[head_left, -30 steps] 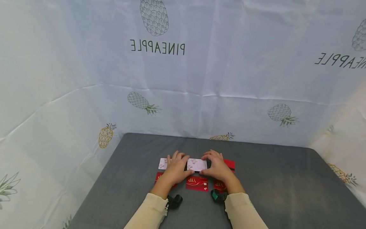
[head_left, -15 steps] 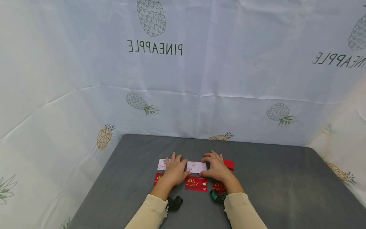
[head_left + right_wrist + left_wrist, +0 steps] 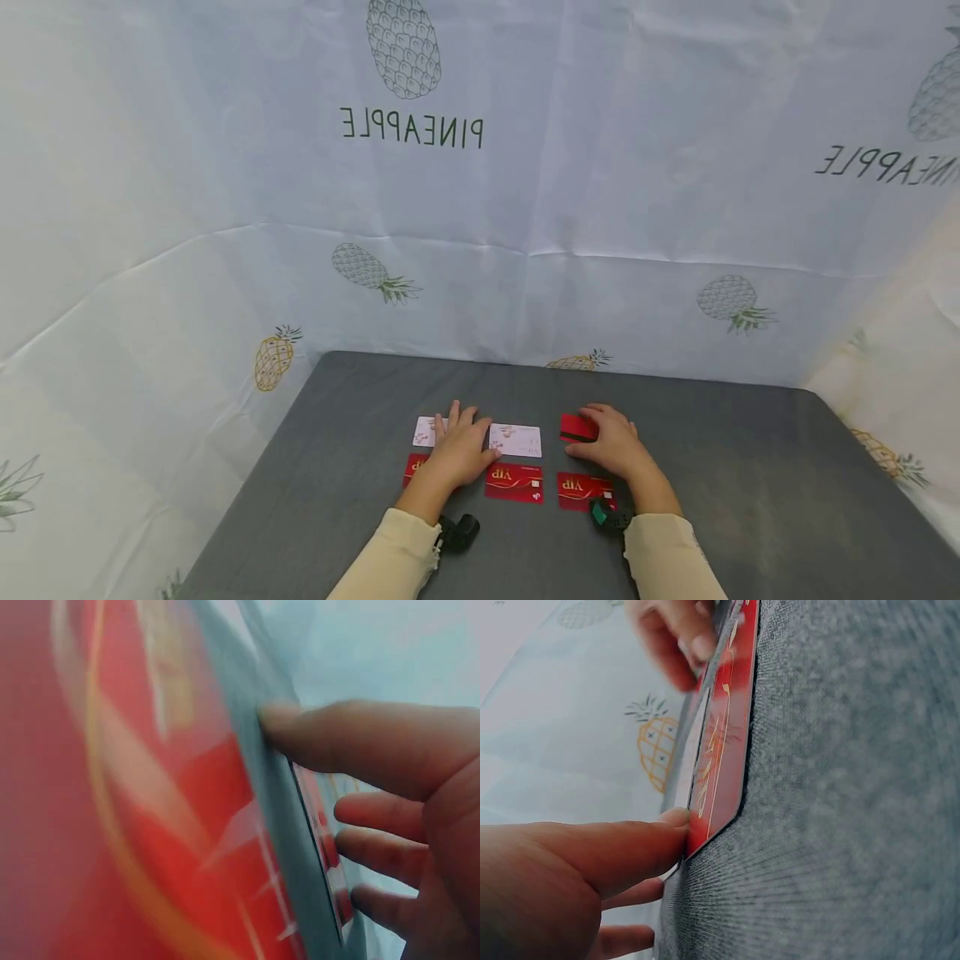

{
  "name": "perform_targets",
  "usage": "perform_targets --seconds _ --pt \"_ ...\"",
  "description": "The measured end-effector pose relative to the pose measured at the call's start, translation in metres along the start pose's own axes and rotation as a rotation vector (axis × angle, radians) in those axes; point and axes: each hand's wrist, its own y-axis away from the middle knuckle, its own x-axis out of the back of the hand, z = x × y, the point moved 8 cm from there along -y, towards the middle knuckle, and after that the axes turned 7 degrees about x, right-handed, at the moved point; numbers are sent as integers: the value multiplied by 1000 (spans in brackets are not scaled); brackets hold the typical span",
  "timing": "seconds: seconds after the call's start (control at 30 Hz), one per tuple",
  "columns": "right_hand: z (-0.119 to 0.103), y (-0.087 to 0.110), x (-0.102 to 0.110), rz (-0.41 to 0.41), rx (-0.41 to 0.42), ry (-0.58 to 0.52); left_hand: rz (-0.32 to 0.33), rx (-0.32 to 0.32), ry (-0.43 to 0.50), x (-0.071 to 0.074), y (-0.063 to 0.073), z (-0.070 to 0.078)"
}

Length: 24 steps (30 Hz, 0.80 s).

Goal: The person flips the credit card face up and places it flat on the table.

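Observation:
Two rows of cards lie on the dark table. In the back row are a pink-white flowered card (image 3: pixel 424 431) at left, another pink-white card (image 3: pixel 517 441) in the middle and a red card with a black stripe (image 3: pixel 577 427) at right. My left hand (image 3: pixel 460 450) spreads its fingers between the two pink-white cards, thumb and forefinger at the middle one's left edge. Over the striped card's right part, which it hides, is my right hand (image 3: pixel 618 442), thumb near the card's front edge and fingers near its back edge.
Red VIP cards form the front row: a left card (image 3: pixel 414 467) partly under my left wrist, a middle card (image 3: pixel 514 483) and a right card (image 3: pixel 583 490) beside the right wrist camera (image 3: pixel 611 514). A pineapple-print cloth (image 3: pixel 480 208) hangs behind the grey table (image 3: pixel 735 475).
My right hand has left the middle pink-white card and moved right to the striped red card. Earlier the middle card shifted slightly toward me. The left hand has spread its fingers a little.

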Motion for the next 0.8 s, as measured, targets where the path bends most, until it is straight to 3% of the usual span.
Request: perform_targets --seconds 0.23,0.53,0.8 --pt "30 19 10 -32 -36 -72 3 -4 -6 -1 0 0" --pt "33 32 17 24 -14 -66 12 -4 9 1 1 -1" --pt "36 40 21 68 -47 -87 25 -22 9 3 1 3"
